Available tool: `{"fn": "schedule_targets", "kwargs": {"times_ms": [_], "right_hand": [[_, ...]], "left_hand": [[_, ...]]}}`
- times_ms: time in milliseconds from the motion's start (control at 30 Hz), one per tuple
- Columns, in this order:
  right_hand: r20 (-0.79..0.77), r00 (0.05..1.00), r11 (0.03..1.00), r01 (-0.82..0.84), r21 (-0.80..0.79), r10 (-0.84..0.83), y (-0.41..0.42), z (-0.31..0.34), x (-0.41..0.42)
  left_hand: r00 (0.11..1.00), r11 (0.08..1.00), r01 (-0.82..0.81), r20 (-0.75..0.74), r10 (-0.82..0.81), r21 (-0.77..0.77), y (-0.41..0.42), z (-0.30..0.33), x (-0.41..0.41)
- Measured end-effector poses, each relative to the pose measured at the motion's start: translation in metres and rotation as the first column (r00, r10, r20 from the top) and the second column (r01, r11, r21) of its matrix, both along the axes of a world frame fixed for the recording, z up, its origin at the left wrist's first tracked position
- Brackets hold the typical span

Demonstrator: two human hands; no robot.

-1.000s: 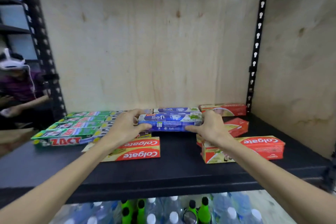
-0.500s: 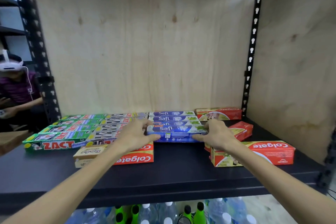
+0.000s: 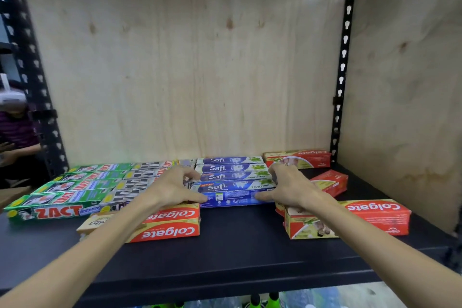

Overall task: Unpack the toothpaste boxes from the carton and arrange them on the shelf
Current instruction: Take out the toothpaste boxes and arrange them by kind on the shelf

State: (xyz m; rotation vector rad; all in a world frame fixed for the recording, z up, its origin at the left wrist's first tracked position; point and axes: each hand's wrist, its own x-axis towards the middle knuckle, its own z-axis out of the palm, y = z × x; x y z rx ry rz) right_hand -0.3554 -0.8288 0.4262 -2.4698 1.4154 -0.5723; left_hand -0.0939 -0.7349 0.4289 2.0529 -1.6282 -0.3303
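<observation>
On the black shelf (image 3: 237,245), a blue Safi toothpaste box (image 3: 232,192) lies flat as the front one of a short row of Safi boxes (image 3: 230,169). My left hand (image 3: 172,187) grips its left end, thumb on the front face and fingers curled over the back. At the right end, my right hand (image 3: 292,187) holds it the same way. No carton is in view.
Green Zact boxes (image 3: 57,210) and black-and-white ones (image 3: 140,182) fill the left. Red Colgate boxes lie front left (image 3: 170,225), front right (image 3: 362,217), tilted behind my right hand (image 3: 330,182) and at the back (image 3: 300,157). Plywood walls close the back and right. A person (image 3: 15,130) sits far left; bottles (image 3: 262,301) stand below.
Both hands have brought the blue Safi box down and forward onto the shelf, in front of the other Safi boxes. The camera has moved closer.
</observation>
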Motion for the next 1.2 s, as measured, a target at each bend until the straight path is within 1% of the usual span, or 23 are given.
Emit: {"fn": "schedule_targets", "kwargs": {"times_ms": [67, 133, 167, 233, 300, 367, 467, 567, 667, 733, 833, 933, 1033, 1133, 1200], "right_hand": [[0.002, 0.999, 0.999, -0.041, 0.028, 0.041, -0.007, 0.0, -0.003], [0.027, 0.997, 0.997, -0.068, 0.043, 0.067, -0.017, 0.002, -0.01], [0.057, 0.996, 0.997, -0.066, 0.036, 0.064, -0.023, 0.003, -0.014], [0.115, 0.993, 0.999, -0.032, -0.003, 0.032, -0.039, 0.006, -0.025], [0.15, 0.989, 1.0, 0.009, -0.025, -0.006, -0.061, 0.009, -0.037], [0.115, 0.991, 0.996, 0.071, -0.046, -0.065, -0.088, 0.011, -0.05], [0.023, 0.98, 0.973, 0.198, -0.117, -0.197, -0.132, 0.011, -0.072], [-0.003, 0.951, 0.947, 0.309, -0.088, -0.311, -0.163, 0.003, -0.089], [0.051, 0.955, 0.955, 0.295, -0.024, -0.294, -0.172, -0.008, -0.097], [0.083, 0.963, 0.967, 0.255, 0.021, -0.256, -0.176, -0.013, -0.098], [0.146, 0.95, 0.961, 0.267, 0.076, -0.276, -0.186, -0.02, -0.102], [0.15, 0.937, 0.948, 0.302, 0.095, -0.314, -0.191, -0.025, -0.104], [0.173, 0.931, 0.946, 0.32, 0.041, -0.322, -0.191, -0.027, -0.103], [0.233, 0.912, 0.937, 0.348, -0.009, -0.337, -0.193, -0.03, -0.104], [0.274, 0.901, 0.933, 0.359, -0.039, -0.336, -0.19, -0.03, -0.106]], "left_hand": [[0.999, 0.998, 0.032, -0.013, -0.031, 0.058, -0.003, 0.005, 0.001], [0.996, 0.994, 0.069, -0.068, -0.063, 0.09, -0.01, 0.014, 0.001], [0.988, 0.993, 0.092, -0.128, -0.081, 0.079, -0.014, 0.02, -0.002], [0.961, 0.992, 0.126, -0.249, -0.12, 0.008, -0.026, 0.028, -0.011], [0.945, 0.985, 0.161, -0.28, -0.171, -0.057, -0.047, 0.028, -0.031], [0.958, 0.98, 0.162, -0.22, -0.184, -0.117, -0.077, 0.022, -0.051], [0.986, 0.979, 0.119, -0.1, -0.137, -0.166, -0.131, 0.01, -0.08], [0.999, 0.982, 0.044, 0.007, -0.044, -0.183, -0.177, 0.002, -0.107], [0.986, 0.982, 0.001, 0.166, 0.032, -0.191, -0.209, -0.009, -0.129], [0.965, 0.969, -0.026, 0.247, 0.089, -0.247, -0.221, -0.018, -0.135], [0.957, 0.95, -0.052, 0.255, 0.135, -0.309, -0.227, -0.027, -0.137], [0.954, 0.95, -0.066, 0.259, 0.149, -0.306, -0.229, -0.03, -0.135], [0.905, 0.952, -0.049, 0.391, 0.171, -0.303, -0.233, -0.025, -0.135], [0.914, 0.952, -0.058, 0.367, 0.172, -0.3, -0.234, -0.02, -0.132], [0.922, 0.944, -0.061, 0.344, 0.178, -0.324, -0.234, -0.018, -0.13]]}}
